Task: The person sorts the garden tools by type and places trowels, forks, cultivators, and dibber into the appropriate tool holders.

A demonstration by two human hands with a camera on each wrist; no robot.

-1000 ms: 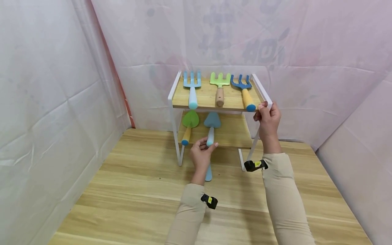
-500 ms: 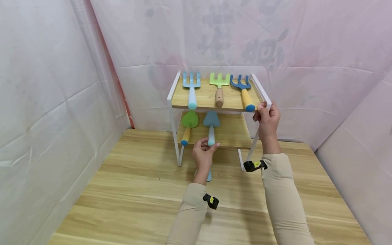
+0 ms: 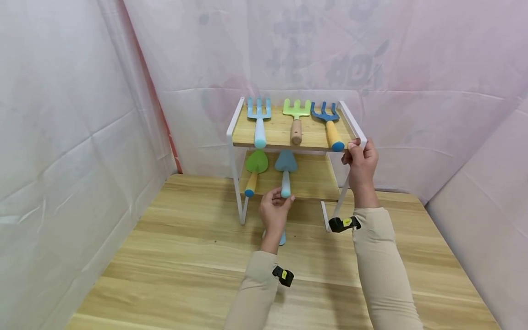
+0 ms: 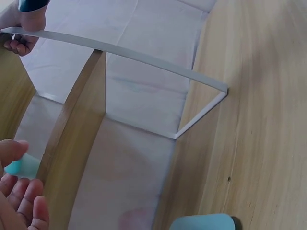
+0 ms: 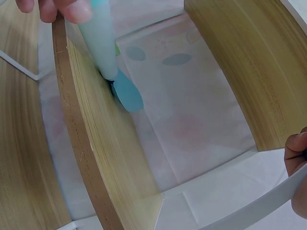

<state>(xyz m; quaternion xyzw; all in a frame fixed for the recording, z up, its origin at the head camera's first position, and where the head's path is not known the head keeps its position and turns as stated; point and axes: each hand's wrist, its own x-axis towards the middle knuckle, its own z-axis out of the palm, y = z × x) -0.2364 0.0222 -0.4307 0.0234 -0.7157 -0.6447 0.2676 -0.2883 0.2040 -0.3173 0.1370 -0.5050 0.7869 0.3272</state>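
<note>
A small trowel (image 3: 286, 162) with a grey-blue blade and pale handle lies on the lower board of a two-tier rack (image 3: 288, 198). My left hand (image 3: 274, 213) pinches the turquoise end of its handle between thumb and fingers; in the right wrist view the trowel (image 5: 98, 43) points away from the fingertips. To its left lies a green trowel (image 3: 256, 162) with a yellow handle. At the upper tier's front right corner, my right hand (image 3: 363, 162) grips the rack's white frame. In the left wrist view, the left hand (image 4: 21, 199) is partly cut off.
On the upper board lie a light-blue hand fork (image 3: 259, 119), a green fork (image 3: 296, 119) with a wooden handle and a dark-blue fork (image 3: 330, 123) with a yellow handle. A light-blue piece (image 3: 282, 238) lies on the table (image 3: 198, 261), mostly hidden under my left wrist.
The handle end of the grey-blue trowel has shifted slightly right with my left hand, so the trowel lies straighter. My right hand stays on the rack's frame.
</note>
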